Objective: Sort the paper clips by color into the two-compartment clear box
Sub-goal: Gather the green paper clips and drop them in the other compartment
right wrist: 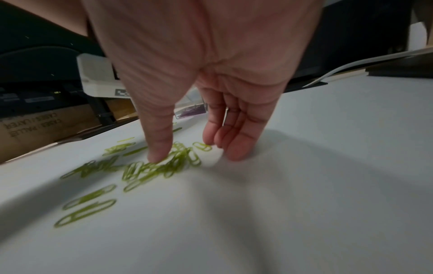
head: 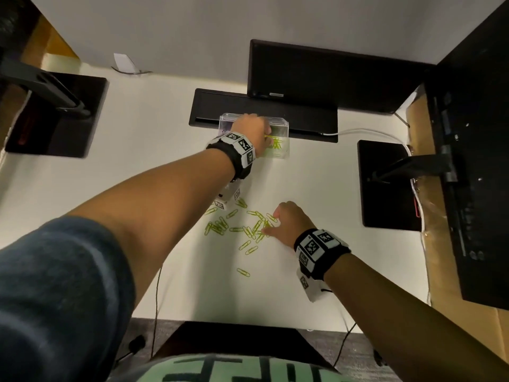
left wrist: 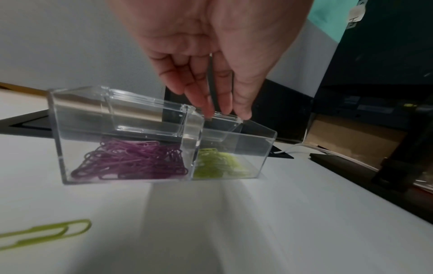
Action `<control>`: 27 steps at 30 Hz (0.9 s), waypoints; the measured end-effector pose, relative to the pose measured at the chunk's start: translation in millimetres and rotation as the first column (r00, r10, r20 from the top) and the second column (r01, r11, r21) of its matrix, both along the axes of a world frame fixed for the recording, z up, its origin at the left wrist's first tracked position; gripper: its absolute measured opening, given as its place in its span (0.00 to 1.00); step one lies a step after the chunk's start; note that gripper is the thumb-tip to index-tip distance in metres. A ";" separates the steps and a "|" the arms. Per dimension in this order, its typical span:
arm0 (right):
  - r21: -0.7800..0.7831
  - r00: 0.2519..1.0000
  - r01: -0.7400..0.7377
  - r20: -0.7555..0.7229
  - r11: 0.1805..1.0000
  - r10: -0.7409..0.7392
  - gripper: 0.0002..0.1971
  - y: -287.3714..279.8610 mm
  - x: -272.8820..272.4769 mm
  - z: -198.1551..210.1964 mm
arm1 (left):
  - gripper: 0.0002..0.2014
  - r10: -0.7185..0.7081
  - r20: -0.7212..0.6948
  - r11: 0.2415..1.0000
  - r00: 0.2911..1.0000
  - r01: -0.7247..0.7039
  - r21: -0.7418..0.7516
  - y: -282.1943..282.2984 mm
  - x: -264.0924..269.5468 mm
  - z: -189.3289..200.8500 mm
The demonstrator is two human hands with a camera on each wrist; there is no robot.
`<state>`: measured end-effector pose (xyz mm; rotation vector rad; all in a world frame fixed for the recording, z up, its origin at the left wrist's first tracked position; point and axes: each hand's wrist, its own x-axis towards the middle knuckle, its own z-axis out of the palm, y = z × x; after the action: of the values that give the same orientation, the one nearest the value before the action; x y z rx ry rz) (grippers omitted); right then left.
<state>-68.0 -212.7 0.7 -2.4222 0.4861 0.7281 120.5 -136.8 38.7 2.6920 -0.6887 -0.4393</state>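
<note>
The clear two-compartment box [head: 283, 151] stands at the back of the white table. In the left wrist view its left compartment holds purple clips [left wrist: 131, 163] and its right one green clips [left wrist: 218, 166]. My left hand [head: 265, 132] hangs over the right compartment with its fingers straight and pointing down; the fingertips [left wrist: 243, 115] touch the tilted-up lid there, and I see nothing held. Several loose green clips [head: 248, 230] lie scattered mid-table. My right hand [head: 271, 223] rests spread on that pile, the thumb [right wrist: 159, 153] pressing on clips and the fingers [right wrist: 234, 148] on the table beside them.
A black slotted tray [head: 209, 106] and a monitor [head: 330, 75] sit right behind the box. Black stand bases flank the table at the left [head: 55, 114] and right [head: 385, 186]. A white cable [head: 366, 132] runs at the back right. One green clip [head: 243, 272] lies apart, nearer me.
</note>
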 end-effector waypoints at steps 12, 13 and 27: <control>-0.020 0.989 0.096 0.118 0.995 -0.093 0.10 17.4 -9.9 -10.6 | 0.10 -0.195 -0.187 0.972 0.963 0.215 0.092 64.7 -129.3 -79.4; -0.018 0.986 0.111 0.126 0.994 -0.108 0.10 18.1 -10.2 -10.4 | 0.09 -0.200 -0.173 0.971 0.964 0.219 0.101 66.4 -134.4 -85.3; 0.335 0.880 0.404 0.112 0.851 -0.461 0.06 -0.5 -4.6 -0.6 | 0.11 -0.147 -0.127 0.981 0.981 0.161 0.106 75.1 -150.2 -66.8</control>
<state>-72.6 -213.1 0.1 -1.9649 0.7545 0.3395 -29.8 -61.8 -28.1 2.7021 -0.8654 -0.6924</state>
